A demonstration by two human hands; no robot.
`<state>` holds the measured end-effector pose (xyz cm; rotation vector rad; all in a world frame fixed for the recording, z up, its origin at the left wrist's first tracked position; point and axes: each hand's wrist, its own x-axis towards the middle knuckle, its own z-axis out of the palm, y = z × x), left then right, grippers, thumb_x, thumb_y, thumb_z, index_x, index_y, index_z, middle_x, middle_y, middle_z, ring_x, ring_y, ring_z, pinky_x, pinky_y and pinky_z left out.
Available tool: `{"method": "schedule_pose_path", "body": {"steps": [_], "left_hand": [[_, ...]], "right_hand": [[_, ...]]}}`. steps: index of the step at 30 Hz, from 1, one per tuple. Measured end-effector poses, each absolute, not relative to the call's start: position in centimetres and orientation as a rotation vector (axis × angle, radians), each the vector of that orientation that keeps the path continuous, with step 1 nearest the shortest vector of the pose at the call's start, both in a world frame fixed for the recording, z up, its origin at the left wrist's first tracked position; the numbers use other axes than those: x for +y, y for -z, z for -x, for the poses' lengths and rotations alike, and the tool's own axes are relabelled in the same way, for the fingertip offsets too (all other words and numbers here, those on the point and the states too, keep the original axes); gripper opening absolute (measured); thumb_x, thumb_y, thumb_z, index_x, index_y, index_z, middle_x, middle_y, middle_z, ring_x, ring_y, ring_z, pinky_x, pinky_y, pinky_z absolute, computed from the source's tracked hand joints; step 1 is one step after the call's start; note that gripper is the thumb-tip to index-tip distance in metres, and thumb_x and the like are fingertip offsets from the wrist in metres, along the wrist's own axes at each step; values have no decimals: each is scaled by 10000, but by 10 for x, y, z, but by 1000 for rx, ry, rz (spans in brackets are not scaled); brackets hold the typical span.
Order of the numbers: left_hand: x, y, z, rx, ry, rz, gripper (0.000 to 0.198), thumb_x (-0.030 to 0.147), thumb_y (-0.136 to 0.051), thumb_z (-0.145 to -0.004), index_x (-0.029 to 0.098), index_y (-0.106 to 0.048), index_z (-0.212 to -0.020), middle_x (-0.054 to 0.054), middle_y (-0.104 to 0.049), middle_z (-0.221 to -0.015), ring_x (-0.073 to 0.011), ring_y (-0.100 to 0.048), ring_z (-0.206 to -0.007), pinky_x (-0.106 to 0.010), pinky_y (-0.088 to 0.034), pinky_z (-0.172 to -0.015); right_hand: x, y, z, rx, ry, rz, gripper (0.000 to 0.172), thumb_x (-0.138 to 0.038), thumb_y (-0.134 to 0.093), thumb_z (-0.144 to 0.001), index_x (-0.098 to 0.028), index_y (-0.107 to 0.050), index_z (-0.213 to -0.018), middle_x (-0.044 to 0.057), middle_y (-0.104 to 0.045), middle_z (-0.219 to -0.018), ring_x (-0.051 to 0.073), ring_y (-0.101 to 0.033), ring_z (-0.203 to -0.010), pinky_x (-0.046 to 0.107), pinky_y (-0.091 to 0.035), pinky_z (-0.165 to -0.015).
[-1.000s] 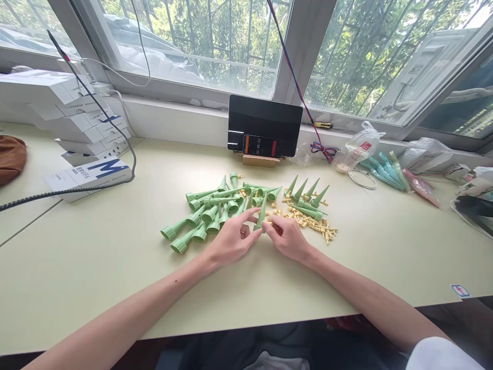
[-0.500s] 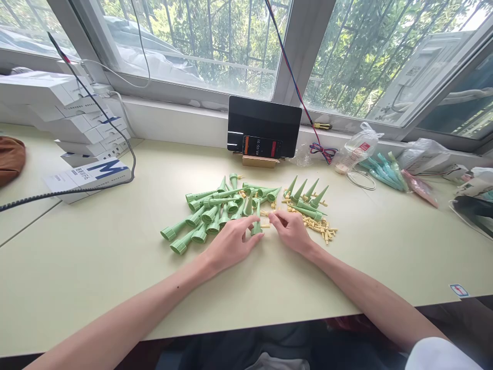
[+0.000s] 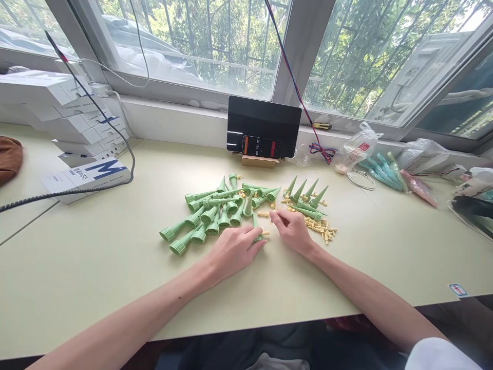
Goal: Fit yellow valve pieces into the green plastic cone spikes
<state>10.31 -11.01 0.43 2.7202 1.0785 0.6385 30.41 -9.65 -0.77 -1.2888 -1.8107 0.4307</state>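
My left hand [image 3: 239,247] is closed around a green plastic cone spike [image 3: 256,222], which stands with its tip up. A small yellow peg [image 3: 265,233] sticks out of its side toward my right hand. My right hand [image 3: 291,228] is pinched just right of the spike, its fingertips apart from it. Whatever lies between those fingertips is too small to make out. A loose yellow peg [image 3: 263,214] rests on the table between the hands. Left of them, many green cone spikes [image 3: 210,213] lie in a pile, open ends mostly toward me.
Several green spikes with pegs [image 3: 308,192] stand beyond my right hand, beside a heap of yellow pegs [image 3: 325,229]. A phone showing a timer [image 3: 262,147] leans on a dark tablet [image 3: 265,121]. White boxes [image 3: 84,128] are stacked at left; plastic bags [image 3: 358,149] lie at right.
My left hand has drawn the spike slightly down toward me, tilting it a little. My right hand has shifted slightly right, and the loose yellow peg shows apart from its fingertips.
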Motion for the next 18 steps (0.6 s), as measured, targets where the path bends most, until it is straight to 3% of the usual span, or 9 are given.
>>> {"method": "schedule_pose_path", "body": {"steps": [10, 18], "left_hand": [[-101, -6, -101, 1187, -603, -2751, 228, 374, -534, -964, 188, -667, -972, -8, -616, -781, -157, -588, -586, -259, -389, -550], [-101, -6, -98, 1180, -867, -2584, 290, 433, -504, -973, 195, -665, -1015, -19, -665, -868, -117, -555, -548, -246, -401, -563]], "right_hand": [[-98, 3, -305, -1752, -407, 1290, 377, -380, -490, -967, -169, -595, -672, -47, -379, -519, 100, -325, -481, 254, -282, -493], [-97, -1, -310, -1669, -384, 1271, 278, -349, -511, -961, -173, -605, -769, -15, -533, -628, 111, -444, -529, 245, -360, -520]]}}
